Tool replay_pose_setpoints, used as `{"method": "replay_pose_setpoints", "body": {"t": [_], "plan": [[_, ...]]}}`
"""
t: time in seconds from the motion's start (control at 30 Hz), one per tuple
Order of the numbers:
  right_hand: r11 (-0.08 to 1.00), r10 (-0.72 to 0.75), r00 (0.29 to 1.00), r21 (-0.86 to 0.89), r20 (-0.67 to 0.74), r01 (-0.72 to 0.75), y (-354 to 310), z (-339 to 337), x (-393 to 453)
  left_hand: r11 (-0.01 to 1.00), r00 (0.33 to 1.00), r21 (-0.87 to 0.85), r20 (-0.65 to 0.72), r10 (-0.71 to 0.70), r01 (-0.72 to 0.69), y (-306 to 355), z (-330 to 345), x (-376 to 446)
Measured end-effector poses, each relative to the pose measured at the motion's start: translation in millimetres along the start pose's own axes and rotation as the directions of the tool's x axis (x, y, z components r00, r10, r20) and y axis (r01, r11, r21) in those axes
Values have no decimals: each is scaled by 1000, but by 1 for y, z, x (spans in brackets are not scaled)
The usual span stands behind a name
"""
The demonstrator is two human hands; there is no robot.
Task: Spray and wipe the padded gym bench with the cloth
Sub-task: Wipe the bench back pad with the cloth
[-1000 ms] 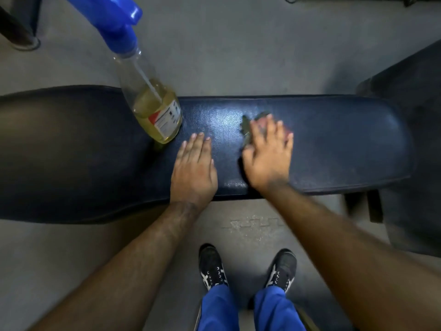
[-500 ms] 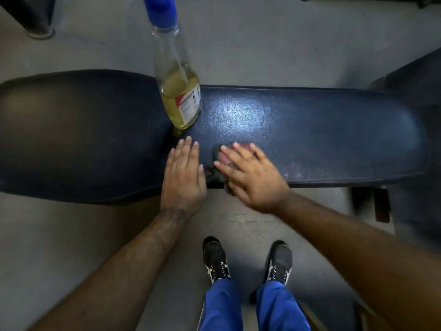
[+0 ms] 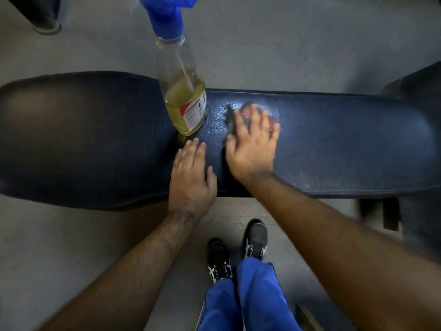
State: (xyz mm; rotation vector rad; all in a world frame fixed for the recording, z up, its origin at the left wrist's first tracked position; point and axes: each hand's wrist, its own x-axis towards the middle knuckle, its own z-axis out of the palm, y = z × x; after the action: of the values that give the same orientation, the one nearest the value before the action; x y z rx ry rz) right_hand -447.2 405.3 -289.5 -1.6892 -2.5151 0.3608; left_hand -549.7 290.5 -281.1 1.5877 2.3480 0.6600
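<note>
A dark padded bench [image 3: 334,144] is seen from above, running across the view, with a darker, wider pad [image 3: 78,139] joined to it on the left. The cloth [image 3: 245,112] is pressed flat onto the bench top under the right hand [image 3: 250,149]; the fingers are stretched out and spread over it, and only a greenish edge and a pinkish patch are shown past the fingertips. This hand and the cloth are blurred. The left hand [image 3: 191,177] is laid palm down on the near edge of the bench, just left of the right hand, with its fingers straight and held together; nothing is gripped by it. A spray bottle [image 3: 183,101] is stood upright on the bench just beyond the left fingertips, at the seam between the two pads. It is clear, partly filled with yellow liquid, labelled in white and red, and topped by a blue trigger head [image 3: 167,17]. The bottle is touched by neither hand. Below the bench, black shoes [image 3: 255,237] and blue trousers [image 3: 241,297] are seen on a grey floor [image 3: 71,247]. A shiny patch is seen on the bench around the cloth
</note>
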Motion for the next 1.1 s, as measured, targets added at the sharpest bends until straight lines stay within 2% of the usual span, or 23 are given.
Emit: {"method": "replay_pose_setpoints", "body": {"t": [0.07, 0.1, 0.13, 0.17, 0.23, 0.27, 0.3, 0.37, 0.4, 0.5, 0.53, 0.57, 0.63, 0.67, 0.7, 0.77, 0.8, 0.9, 0.93, 0.97, 1.03, 1.07, 1.1], "plan": [[969, -246, 967, 14, 70, 245, 6, -1, 1, 992, 997, -112, -52, -63, 57, 6, -6, 2], [953, -303, 950, 11, 78, 303, 19, -4, 10, 984, 990, -163, -101, -96, 79, 9, -9, 4], [963, -268, 962, -3, 59, 269, 28, -7, 22, 975, 977, -197, -160, -139, 106, 12, -14, 6], [990, -140, 990, -7, 35, 140, 30, -9, 33, 966, 957, -220, -223, -188, 138, 14, -20, 9], [993, 117, 993, 10, 13, -117, 14, -4, 40, 938, 901, -279, -319, -293, 207, 16, -30, 16], [996, 83, 996, 11, 29, -83, 3, -5, 38, 918, 872, -313, -346, -347, 242, 18, -35, 21], [999, -34, 998, 25, 54, 32, 1, -6, 34, 899, 845, -341, -359, -396, 276, 20, -39, 26], [962, -272, 955, 44, 120, 269, 19, -9, 37, 865, 825, -378, -331, -458, 329, 20, -43, 37], [958, -288, 951, 43, 109, 285, 29, -11, 44, 845, 829, -411, -290, -477, 343, 20, -43, 43], [998, 36, 996, 39, 80, -39, 15, -9, 56, 763, 853, -538, -144, -502, 359, 16, -45, 60], [998, 34, 994, 47, 102, -39, 4, -9, 53, 751, 862, -562, -127, -491, 345, 16, -48, 66], [996, -69, 990, 59, 125, 62, -1, -9, 49, 746, 867, -579, -125, -482, 331, 15, -50, 72], [939, -342, 924, 82, 170, 333, 18, -13, 47, 753, 872, -582, -146, -467, 306, 15, -56, 82], [917, -400, 902, 75, 163, 393, 32, -17, 56, 765, 874, -572, -159, -459, 298, 15, -59, 87], [936, -351, 925, 54, 142, 347, 39, -18, 65, 778, 878, -554, -163, -451, 297, 15, -62, 91], [994, -89, 988, 70, 123, 81, 27, -19, 73, 806, 886, -506, -157, -436, 307, 16, -67, 96], [998, -39, 991, 60, 127, 31, 11, -17, 70, 817, 883, -483, -168, -438, 313, 15, -71, 96], [945, -326, 929, 82, 176, 316, -7, -11, 59, 814, 845, -458, -214, -490, 357, 12, -86, 87], [931, -366, 914, 78, 176, 358, 0, -14, 66, 808, 830, -456, -226, -510, 373, 10, -91, 83], [952, -306, 937, 66, 169, 298, 5, -17, 76, 800, 815, -455, -233, -530, 391, 8, -96, 80], [995, -75, 983, 70, 166, 64, -8, -17, 81, 777, 781, -456, -240, -576, 433, 2, -105, 74], [994, -90, 982, 71, 166, 79, -21, -13, 72, 767, 769, -461, -240, -593, 447, 0, -109, 70], [971, -238, 953, 72, 185, 229, -36, -10, 56, 756, 758, -474, -242, -605, 452, 0, -112, 68]]}}
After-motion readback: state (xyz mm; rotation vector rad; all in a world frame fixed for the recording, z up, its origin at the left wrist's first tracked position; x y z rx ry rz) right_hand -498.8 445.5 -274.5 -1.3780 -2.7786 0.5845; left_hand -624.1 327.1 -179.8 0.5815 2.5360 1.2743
